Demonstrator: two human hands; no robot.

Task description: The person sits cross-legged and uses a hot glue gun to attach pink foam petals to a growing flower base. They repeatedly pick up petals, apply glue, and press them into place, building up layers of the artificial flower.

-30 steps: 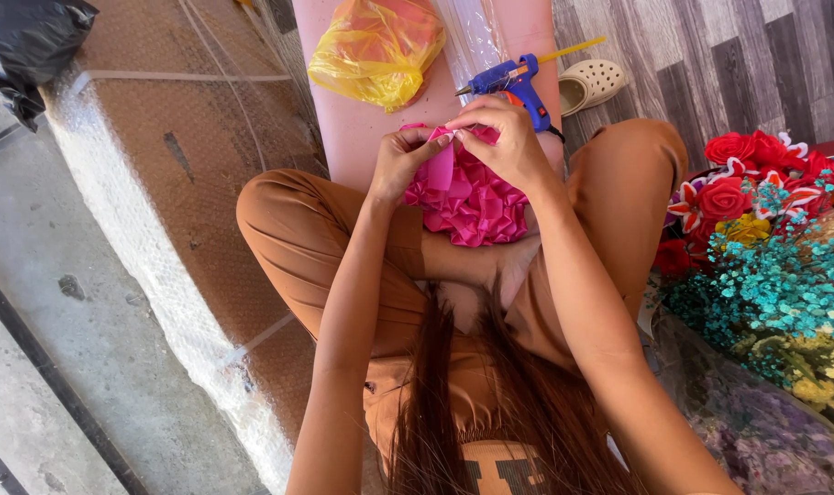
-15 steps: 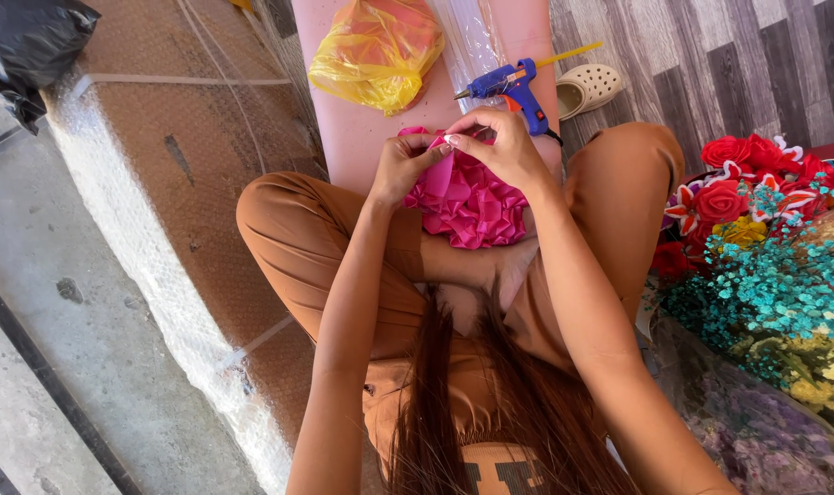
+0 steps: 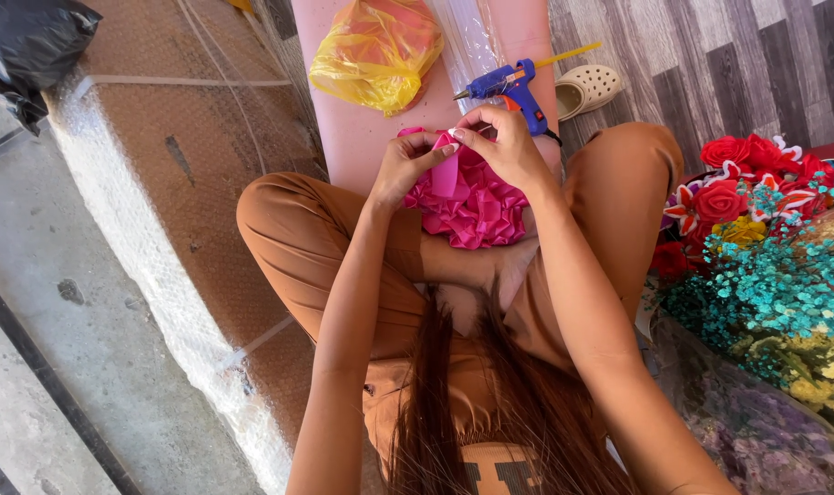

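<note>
- My left hand and right hand meet over my lap, both pinching one pink ribbon strip that stands upright between the fingertips.
- Each grip is closed on that strip: the left thumb and forefinger hold its near edge, and the right fingertips press its top fold.
- Just below the grip sits the pink ribbon flower, a dome of folded petals resting on my crossed legs, touching the strip's lower end.
- I judge the step in hand to be shaping a petal fold and fitting it against the dome.
- The next move, I think, calls for keeping the fold pinched tight while it seats among the neighbouring petals.
- Just beyond the grip lies a blue glue gun on the pink board; a yellow plastic bag lies farther out, to the left.
</note>
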